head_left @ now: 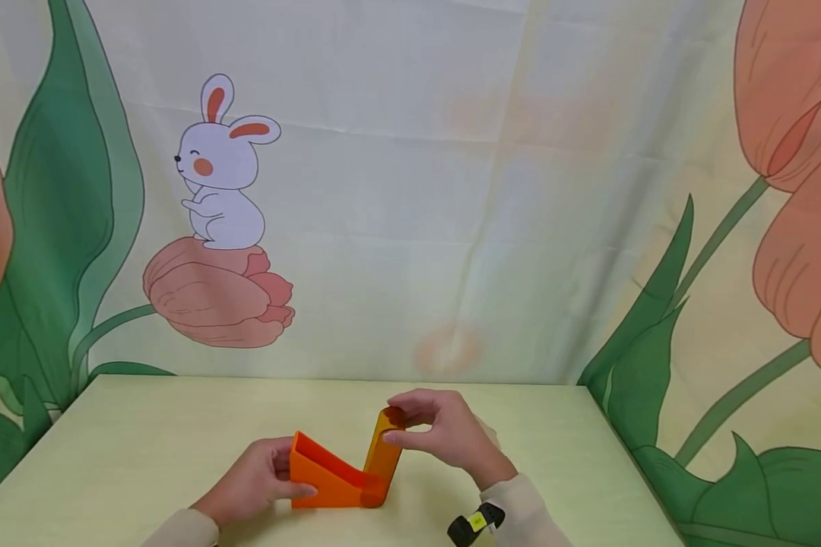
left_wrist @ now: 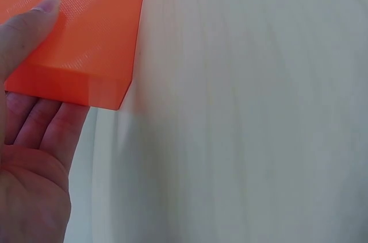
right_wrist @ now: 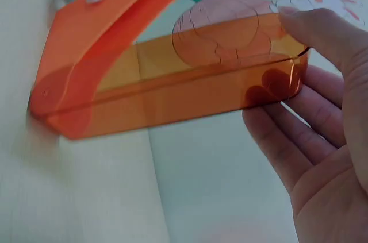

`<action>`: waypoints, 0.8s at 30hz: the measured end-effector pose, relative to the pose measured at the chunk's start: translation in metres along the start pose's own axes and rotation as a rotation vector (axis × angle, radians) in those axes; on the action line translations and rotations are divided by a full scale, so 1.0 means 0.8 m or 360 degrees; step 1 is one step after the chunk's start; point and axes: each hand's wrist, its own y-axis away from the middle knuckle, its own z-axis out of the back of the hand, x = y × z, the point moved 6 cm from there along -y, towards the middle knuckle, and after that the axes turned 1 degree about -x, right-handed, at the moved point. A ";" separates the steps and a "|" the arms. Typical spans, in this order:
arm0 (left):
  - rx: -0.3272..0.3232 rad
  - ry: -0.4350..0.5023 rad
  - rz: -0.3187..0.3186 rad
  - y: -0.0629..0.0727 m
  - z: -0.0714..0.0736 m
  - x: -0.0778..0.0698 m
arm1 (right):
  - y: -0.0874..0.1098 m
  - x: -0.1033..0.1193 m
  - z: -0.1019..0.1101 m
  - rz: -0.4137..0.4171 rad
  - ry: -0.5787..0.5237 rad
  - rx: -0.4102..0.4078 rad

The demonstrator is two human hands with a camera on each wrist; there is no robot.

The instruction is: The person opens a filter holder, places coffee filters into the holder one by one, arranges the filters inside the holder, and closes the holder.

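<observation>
A hinged orange plastic holder stands on the pale table at the front centre in the head view. Its opaque, hollow, wedge-shaped half [head_left: 331,479] has an open slanting top. From the low right corner, a long translucent amber half [head_left: 383,456] with a rounded end swings steeply upward. My left hand [head_left: 252,479] grips the tall end of the wedge, thumb on the near face [left_wrist: 86,30] and fingers behind. At the raised end of the amber half [right_wrist: 218,82], my right hand [head_left: 445,433] holds it between thumb and fingers.
The pale wooden table [head_left: 198,410] reaches back to a fabric backdrop [head_left: 383,228] printed with a rabbit and tulips. A black strap [head_left: 477,524] with a yellow label sits at the right wrist.
</observation>
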 end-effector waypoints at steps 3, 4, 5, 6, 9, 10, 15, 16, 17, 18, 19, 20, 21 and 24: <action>-0.0002 -0.0014 -0.0025 0.001 0.002 0.000 | 0.005 -0.011 0.008 -0.0024 -0.0038 -0.0022; -0.0003 -0.0015 -0.0030 0.001 0.003 0.000 | 0.007 -0.014 0.011 -0.0029 -0.0052 -0.0027; -0.0006 -0.0015 -0.0031 0.001 0.004 0.000 | 0.009 -0.017 0.013 -0.0039 -0.0066 -0.0031; -0.0010 -0.0017 -0.0031 0.001 0.005 0.001 | 0.010 -0.019 0.015 -0.0050 -0.0080 -0.0036; -0.0030 -0.0024 -0.0015 0.001 0.008 0.003 | 0.014 -0.027 0.019 -0.0077 -0.0141 -0.0040; -0.0037 -0.0028 -0.0009 0.001 0.009 0.003 | 0.015 -0.030 0.020 -0.0084 -0.0163 -0.0039; -0.0067 -0.0049 0.0023 0.001 0.013 0.005 | 0.021 -0.045 0.025 -0.0138 -0.0232 -0.0033; -0.0072 -0.0053 0.0027 0.001 0.014 0.006 | 0.022 -0.047 0.026 -0.0141 -0.0239 -0.0034; -0.0075 -0.0053 0.0029 0.001 0.014 0.006 | 0.023 -0.049 0.027 -0.0146 -0.0243 -0.0034; -0.0078 -0.0055 0.0032 0.001 0.015 0.006 | 0.024 -0.051 0.028 -0.0143 -0.0246 -0.0034; -0.0081 -0.0053 0.0037 0.001 0.016 0.006 | 0.025 -0.052 0.029 -0.0144 -0.0254 -0.0034; -0.0082 -0.0049 0.0041 0.000 0.016 0.006 | 0.026 -0.053 0.030 -0.0144 -0.0258 -0.0034; -0.0081 -0.0043 0.0045 0.000 0.016 0.006 | 0.027 -0.055 0.032 -0.0148 -0.0264 -0.0036; -0.0081 -0.0038 0.0051 -0.001 0.016 0.006 | 0.030 -0.062 0.035 -0.0169 -0.0287 -0.0040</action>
